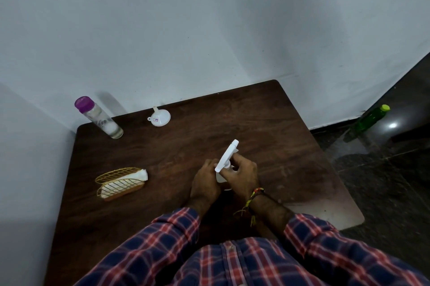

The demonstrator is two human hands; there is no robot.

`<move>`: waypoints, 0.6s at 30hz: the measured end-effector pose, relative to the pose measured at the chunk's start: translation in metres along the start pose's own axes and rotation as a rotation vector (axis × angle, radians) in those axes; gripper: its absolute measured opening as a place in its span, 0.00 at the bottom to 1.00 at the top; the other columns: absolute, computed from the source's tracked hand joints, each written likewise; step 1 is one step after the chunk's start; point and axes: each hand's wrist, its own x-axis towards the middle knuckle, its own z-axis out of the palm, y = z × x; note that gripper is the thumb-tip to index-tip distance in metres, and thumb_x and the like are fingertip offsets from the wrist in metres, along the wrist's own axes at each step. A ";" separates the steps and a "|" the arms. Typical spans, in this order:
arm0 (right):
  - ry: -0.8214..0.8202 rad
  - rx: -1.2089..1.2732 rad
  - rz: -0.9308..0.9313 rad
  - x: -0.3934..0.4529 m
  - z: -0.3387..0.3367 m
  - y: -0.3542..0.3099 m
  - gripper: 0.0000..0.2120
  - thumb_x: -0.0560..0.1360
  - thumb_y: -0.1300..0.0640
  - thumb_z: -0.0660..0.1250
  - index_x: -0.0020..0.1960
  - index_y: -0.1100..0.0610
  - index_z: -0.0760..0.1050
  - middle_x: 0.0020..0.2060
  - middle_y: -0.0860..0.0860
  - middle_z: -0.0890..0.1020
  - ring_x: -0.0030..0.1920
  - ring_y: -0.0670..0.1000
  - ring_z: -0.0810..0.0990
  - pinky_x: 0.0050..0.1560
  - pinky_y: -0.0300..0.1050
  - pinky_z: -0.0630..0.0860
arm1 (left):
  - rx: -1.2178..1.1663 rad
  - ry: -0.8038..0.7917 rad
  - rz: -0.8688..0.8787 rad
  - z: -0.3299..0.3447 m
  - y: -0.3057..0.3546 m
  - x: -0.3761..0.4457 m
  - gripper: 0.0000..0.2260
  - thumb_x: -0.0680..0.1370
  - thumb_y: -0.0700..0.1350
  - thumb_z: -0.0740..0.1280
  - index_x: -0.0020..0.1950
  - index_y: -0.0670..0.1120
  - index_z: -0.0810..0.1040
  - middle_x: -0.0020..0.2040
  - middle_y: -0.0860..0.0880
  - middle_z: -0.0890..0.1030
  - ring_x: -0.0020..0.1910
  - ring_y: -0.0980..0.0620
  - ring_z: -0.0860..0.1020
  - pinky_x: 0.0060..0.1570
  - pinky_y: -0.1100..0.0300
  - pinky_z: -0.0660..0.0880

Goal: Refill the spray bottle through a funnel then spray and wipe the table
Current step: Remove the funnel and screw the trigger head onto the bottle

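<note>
A white spray bottle (pixel 226 160) stands on the dark wooden table (pixel 290 146), held between both hands. My left hand (pixel 206 183) wraps the bottle's body, which it mostly hides. My right hand (pixel 243 175) grips the neck just under the white trigger head. A small white funnel (pixel 159 117) lies upside down near the table's far edge. To its left stands a clear bottle (pixel 100 118) with a purple cap. A gold wire holder (pixel 119 183) with white napkins sits at the left.
White walls close the table in at the back and left. A green bottle (pixel 370 119) with a yellow-green cap stands on the dark glossy floor at the right. My checked shirt sleeves fill the bottom of the view.
</note>
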 end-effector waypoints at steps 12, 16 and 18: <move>0.017 0.137 0.033 -0.009 -0.002 -0.010 0.18 0.68 0.42 0.70 0.50 0.50 0.70 0.40 0.44 0.81 0.41 0.40 0.81 0.39 0.36 0.76 | 0.021 0.035 -0.081 0.001 0.006 0.001 0.13 0.76 0.51 0.69 0.59 0.53 0.77 0.56 0.54 0.76 0.53 0.53 0.78 0.53 0.52 0.77; -0.090 0.168 0.133 -0.006 0.005 -0.016 0.34 0.70 0.50 0.73 0.70 0.49 0.57 0.44 0.44 0.81 0.46 0.44 0.82 0.49 0.43 0.79 | -0.049 0.034 -0.124 0.003 0.004 -0.002 0.04 0.77 0.53 0.66 0.49 0.55 0.74 0.52 0.54 0.76 0.52 0.54 0.77 0.51 0.57 0.75; -0.124 0.117 0.125 -0.001 0.009 -0.018 0.38 0.71 0.46 0.70 0.73 0.46 0.53 0.44 0.46 0.83 0.46 0.50 0.83 0.53 0.50 0.80 | -0.114 0.001 -0.135 0.000 -0.001 -0.005 0.09 0.73 0.57 0.68 0.51 0.57 0.74 0.54 0.57 0.77 0.53 0.57 0.77 0.52 0.62 0.73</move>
